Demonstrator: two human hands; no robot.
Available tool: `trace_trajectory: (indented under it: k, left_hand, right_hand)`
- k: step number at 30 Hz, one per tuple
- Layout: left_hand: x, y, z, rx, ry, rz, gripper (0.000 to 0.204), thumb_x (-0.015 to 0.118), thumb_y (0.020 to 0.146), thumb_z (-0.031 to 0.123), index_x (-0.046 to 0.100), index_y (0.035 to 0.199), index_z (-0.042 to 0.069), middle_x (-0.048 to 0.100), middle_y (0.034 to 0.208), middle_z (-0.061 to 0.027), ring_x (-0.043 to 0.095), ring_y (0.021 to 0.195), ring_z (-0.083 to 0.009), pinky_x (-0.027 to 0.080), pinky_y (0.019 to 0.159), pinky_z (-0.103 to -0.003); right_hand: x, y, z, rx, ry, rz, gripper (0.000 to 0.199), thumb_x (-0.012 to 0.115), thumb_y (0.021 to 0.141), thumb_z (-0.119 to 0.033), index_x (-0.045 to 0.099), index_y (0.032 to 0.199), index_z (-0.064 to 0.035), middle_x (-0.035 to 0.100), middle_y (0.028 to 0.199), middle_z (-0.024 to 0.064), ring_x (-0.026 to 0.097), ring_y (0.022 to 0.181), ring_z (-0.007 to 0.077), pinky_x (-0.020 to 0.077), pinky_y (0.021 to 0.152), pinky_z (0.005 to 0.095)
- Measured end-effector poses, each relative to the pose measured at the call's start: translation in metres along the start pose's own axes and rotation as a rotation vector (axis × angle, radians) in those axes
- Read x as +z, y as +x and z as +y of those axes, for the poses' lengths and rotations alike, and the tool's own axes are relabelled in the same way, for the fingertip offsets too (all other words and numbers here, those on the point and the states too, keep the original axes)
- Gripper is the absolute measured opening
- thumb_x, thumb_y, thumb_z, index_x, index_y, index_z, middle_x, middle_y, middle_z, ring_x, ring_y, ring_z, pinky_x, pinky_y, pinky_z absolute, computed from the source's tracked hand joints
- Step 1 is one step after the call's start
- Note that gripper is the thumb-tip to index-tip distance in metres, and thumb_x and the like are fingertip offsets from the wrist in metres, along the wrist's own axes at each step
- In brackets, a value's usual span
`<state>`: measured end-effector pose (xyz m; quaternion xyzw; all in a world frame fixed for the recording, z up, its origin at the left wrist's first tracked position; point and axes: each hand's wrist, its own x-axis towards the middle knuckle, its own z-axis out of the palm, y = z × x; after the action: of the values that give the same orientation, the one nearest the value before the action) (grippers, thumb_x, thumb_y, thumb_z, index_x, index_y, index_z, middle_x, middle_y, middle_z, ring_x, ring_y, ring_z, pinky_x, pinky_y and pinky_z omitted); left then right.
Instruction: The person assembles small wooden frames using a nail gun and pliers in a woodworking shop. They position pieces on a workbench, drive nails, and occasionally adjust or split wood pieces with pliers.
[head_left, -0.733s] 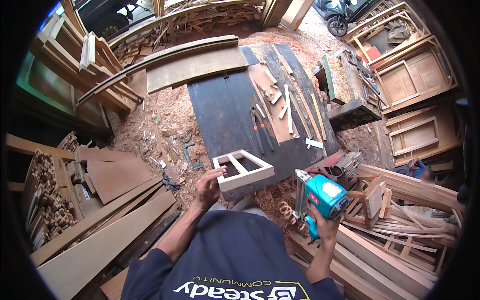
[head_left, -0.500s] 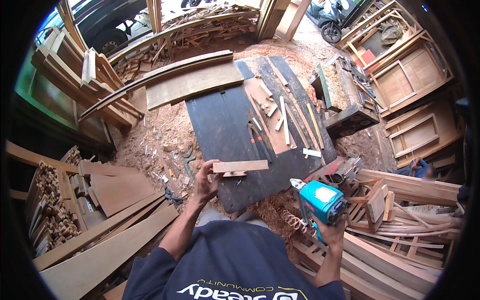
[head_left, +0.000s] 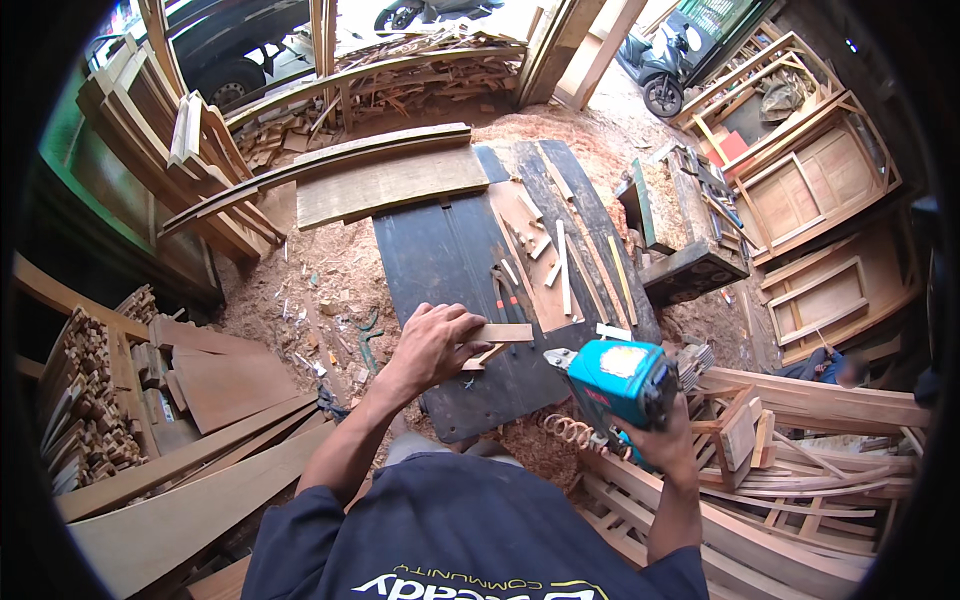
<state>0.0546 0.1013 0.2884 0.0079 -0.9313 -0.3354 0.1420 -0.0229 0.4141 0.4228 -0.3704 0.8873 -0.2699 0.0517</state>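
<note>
My left hand [head_left: 438, 345] is closed round the left part of a short wooden piece [head_left: 503, 333] over the near part of the dark work table [head_left: 430, 260]. A second small strip of wood [head_left: 486, 357] shows just beneath it. In my right hand [head_left: 664, 440] is a teal nail gun [head_left: 622, 380], its nose pointing left toward the wooden piece but apart from it. A coiled air hose [head_left: 568, 430] hangs below the tool. Farther up the table lie pincers with red-marked handles [head_left: 505, 290] and several thin light strips [head_left: 565, 270].
A wide board [head_left: 390, 190] lies across the table's far left. Stacked planks [head_left: 230, 460] and a pile of offcuts [head_left: 80, 410] stand at left. Wooden frames [head_left: 800, 190] and long timber [head_left: 760, 530] fill the right, where another person [head_left: 835, 368] is partly visible. Shavings cover the floor.
My left hand has moved right and now covers more of the wooden piece. The nail gun has come left and swung its nose closer to that piece. The view has tilted slightly upward.
</note>
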Motion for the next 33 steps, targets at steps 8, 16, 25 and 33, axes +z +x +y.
trace_trajectory:
  k: [8, 16, 25, 33]
  left_hand:
    - [0.006, -0.002, -0.005, -0.054, -0.044, 0.032, 0.034, 0.075, 0.084, 0.038, 0.073, 0.104, 0.01, 0.068, 0.097, -0.0055, 0.062, 0.096, -0.0258, 0.044, 0.085, -0.036]
    - [0.011, -0.004, -0.01, -0.037, -0.055, 0.075, 0.028, 0.073, 0.083, 0.033, 0.073, 0.1, 0.01, 0.071, 0.095, -0.004, 0.062, 0.095, -0.0209, 0.04, 0.09, -0.035]
    - [0.012, -0.006, -0.009, -0.036, -0.044, 0.092, 0.026, 0.073, 0.083, 0.03, 0.073, 0.1, 0.011, 0.072, 0.094, -0.0052, 0.063, 0.097, -0.0204, 0.038, 0.097, -0.039]
    - [0.01, -0.008, -0.006, -0.044, -0.031, 0.06, 0.025, 0.073, 0.082, 0.029, 0.073, 0.098, 0.011, 0.071, 0.095, -0.0057, 0.063, 0.097, -0.0211, 0.038, 0.097, -0.04]
  right_hand:
    - [-0.015, 0.084, -0.029, 0.119, -0.163, -0.329, 0.023, 0.075, 0.077, -0.019, 0.072, 0.081, 0.0034, 0.072, 0.073, 0.0188, 0.075, 0.072, 0.0278, 0.0579, 0.068, 0.0381]
    - [-0.014, 0.13, -0.054, 0.1, -0.149, -0.449, 0.038, 0.077, 0.078, -0.029, 0.071, 0.093, 0.0052, 0.069, 0.079, 0.0258, 0.072, 0.082, 0.0374, 0.0551, 0.076, 0.0415]
    - [-0.012, 0.139, -0.067, 0.132, -0.159, -0.535, 0.038, 0.077, 0.08, -0.031, 0.071, 0.096, 0.0027, 0.069, 0.084, 0.0262, 0.071, 0.087, 0.0371, 0.0538, 0.081, 0.0419]
    - [-0.012, 0.137, -0.069, 0.113, -0.229, -0.525, 0.04, 0.076, 0.081, -0.033, 0.072, 0.098, 0.0021, 0.07, 0.086, 0.0254, 0.072, 0.088, 0.0362, 0.0539, 0.081, 0.0417]
